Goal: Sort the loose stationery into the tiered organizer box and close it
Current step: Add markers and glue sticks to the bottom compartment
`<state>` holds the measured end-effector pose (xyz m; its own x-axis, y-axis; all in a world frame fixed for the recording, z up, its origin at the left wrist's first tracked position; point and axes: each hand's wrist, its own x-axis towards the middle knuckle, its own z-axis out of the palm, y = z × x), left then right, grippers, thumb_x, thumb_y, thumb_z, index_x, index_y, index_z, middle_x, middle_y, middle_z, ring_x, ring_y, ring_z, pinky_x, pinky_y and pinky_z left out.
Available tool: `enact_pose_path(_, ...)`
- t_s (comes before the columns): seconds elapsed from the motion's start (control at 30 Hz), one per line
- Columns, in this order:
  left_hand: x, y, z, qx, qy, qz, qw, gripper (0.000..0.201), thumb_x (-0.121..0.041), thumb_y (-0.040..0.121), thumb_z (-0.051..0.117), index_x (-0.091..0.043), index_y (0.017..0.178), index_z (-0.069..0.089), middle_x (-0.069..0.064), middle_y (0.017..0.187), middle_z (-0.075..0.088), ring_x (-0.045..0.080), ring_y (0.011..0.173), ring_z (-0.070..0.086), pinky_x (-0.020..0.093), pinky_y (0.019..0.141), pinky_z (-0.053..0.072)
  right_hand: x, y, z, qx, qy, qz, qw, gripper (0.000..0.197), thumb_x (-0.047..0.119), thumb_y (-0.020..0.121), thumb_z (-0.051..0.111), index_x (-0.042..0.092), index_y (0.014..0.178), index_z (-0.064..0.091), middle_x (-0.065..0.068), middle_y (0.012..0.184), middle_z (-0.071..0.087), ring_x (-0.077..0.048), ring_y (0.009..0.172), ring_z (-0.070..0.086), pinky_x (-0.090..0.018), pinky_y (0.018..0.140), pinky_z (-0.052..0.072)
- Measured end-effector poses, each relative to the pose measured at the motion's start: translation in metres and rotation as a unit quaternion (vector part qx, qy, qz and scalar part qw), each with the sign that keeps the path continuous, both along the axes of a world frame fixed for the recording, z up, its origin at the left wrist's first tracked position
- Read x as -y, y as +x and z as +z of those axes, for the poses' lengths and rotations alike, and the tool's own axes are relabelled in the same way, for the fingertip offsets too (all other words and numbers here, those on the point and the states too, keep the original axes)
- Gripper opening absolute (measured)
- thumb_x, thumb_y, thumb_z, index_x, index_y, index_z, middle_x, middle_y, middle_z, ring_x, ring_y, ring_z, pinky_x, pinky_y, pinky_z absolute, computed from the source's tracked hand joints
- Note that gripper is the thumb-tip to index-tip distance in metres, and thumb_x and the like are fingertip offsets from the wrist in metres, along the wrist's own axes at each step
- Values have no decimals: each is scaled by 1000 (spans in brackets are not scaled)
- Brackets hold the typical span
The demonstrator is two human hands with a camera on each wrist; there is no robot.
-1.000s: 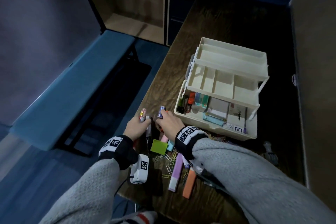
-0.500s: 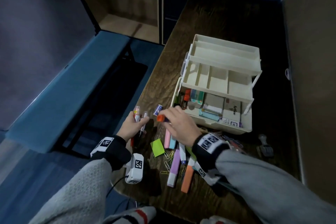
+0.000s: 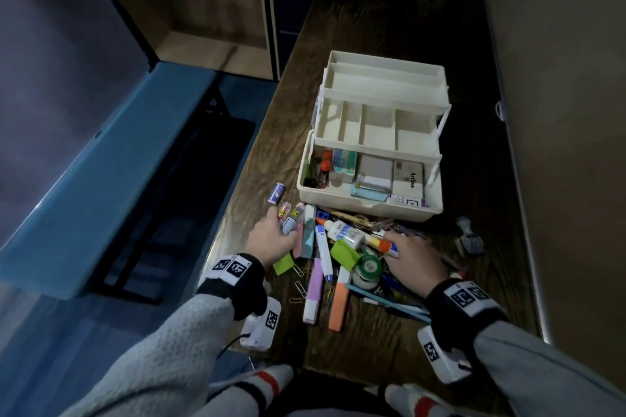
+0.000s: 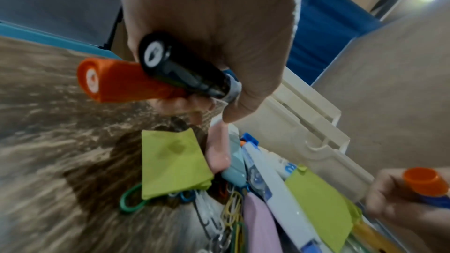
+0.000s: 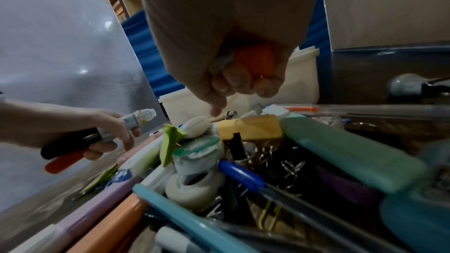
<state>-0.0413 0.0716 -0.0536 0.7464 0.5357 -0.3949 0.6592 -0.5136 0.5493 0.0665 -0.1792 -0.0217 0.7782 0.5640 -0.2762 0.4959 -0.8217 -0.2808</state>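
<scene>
Organizer box [image 3: 369, 205] sat open near the table's [image 3: 382, 342] middle, trays fanned out; bottom tier partly filled, divided tray above it bare. Loose stationery heap [image 3: 338, 261] lay just in front of the box, toward the near edge. Left hand [image 3: 271, 240] was curled round two markers [image 4: 155, 76], one black-bodied, one orange, at the heap's left side. Right hand [image 3: 415, 257] gripped an orange-capped glue stick [image 3: 386, 246] over the heap's right side, fingers wrapped tight.
</scene>
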Motion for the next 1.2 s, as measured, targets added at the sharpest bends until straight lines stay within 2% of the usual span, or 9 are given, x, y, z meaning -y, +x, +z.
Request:
enact_pose_path(0.13, 7, 7, -11, -6, 38, 3, 999, 41, -43, 83, 57, -16, 109, 41, 14, 108, 60, 34, 100, 59, 37, 78, 46, 18, 3, -4, -27, 38, -88, 995, 12, 18, 85, 59, 22, 96, 62, -9, 99, 68, -33, 94, 62, -29, 64, 39)
enact_pose_path(0.23, 11, 11, -15, -25, 55, 8, 998, 63, -53, 74, 68, -13, 115, 41, 14, 113, 56, 34, 104, 57, 38, 81, 46, 37, 5, -4, -45, 56, -141, 987, 24, 18, 86, 61, 21, 110, 65, -11, 101, 69, -33, 94, 63, -28, 67, 42)
enact_pose_path(0.33, 12, 14, -17, -42, 74, -3, 996, 75, -59, 68, 72, -13, 116, 40, 13, 115, 55, 34, 104, 58, 39, 80, 47, 52, 5, -1, -46, 56, -158, 985, 13, 17, 86, 61, 18, 98, 63, -11, 90, 68, -33, 87, 64, -32, 67, 46)
enact_pose_path(0.47, 7, 18, -17, -44, 73, -3, 996, 68, -49, 72, 73, -12, 119, 40, 15, 115, 60, 35, 104, 60, 40, 82, 48, 73, 8, 2, -48, 68, -184, 979, 11, 10, 85, 59, 15, 77, 52, -6, 71, 56, -33, 77, 59, -31, 60, 38)
enact_pose_path(0.67, -5, 13, -16, -42, 52, 17, 998, 66, -45, 74, 72, -14, 124, 42, 15, 113, 64, 35, 104, 61, 41, 88, 51, 87, 10, 4, -51, 68, -209, 974, 6, 11, 88, 58, 8, 91, 62, -17, 80, 63, -34, 77, 59, -37, 67, 47)
enact_pose_path(0.87, -16, 8, -11, -40, 9, 60, 997, 60, -36, 72, 77, -11, 118, 50, 15, 112, 64, 33, 103, 60, 39, 88, 50, 81, 14, 5, -41, 87, -198, 976, 3, 9, 85, 59, 9, 88, 60, -9, 72, 58, -31, 74, 58, -33, 62, 41)
enact_pose_path(0.97, -20, 3, -6, -25, 2, 67, 997, 49, -33, 76, 73, -9, 114, 51, 16, 109, 64, 33, 100, 60, 39, 85, 48, 77, 17, 4, -35, 93, -186, 978, 5, 10, 85, 59, 12, 90, 60, -4, 76, 58, -28, 76, 59, -31, 63, 42)
enact_pose_path(1.1, -26, -1, 1, 18, -12, 68, 997, 38, -40, 84, 66, -11, 103, 49, 14, 101, 63, 29, 87, 59, 36, 75, 48, 78, 25, 3, -32, 91, -211, 973, 18, 14, 84, 54, 17, 101, 46, 1, 76, 52, -24, 71, 53, -29, 57, 33)
enact_pose_path(1.2, -32, 0, 6, 11, -34, 65, 997, 43, -46, 85, 63, -8, 103, 53, 16, 100, 63, 34, 91, 62, 40, 77, 51, 79, 34, 3, -41, 90, -231, 968, 29, 12, 88, 49, 13, 116, 44, -8, 103, 53, -31, 94, 54, -33, 73, 39)
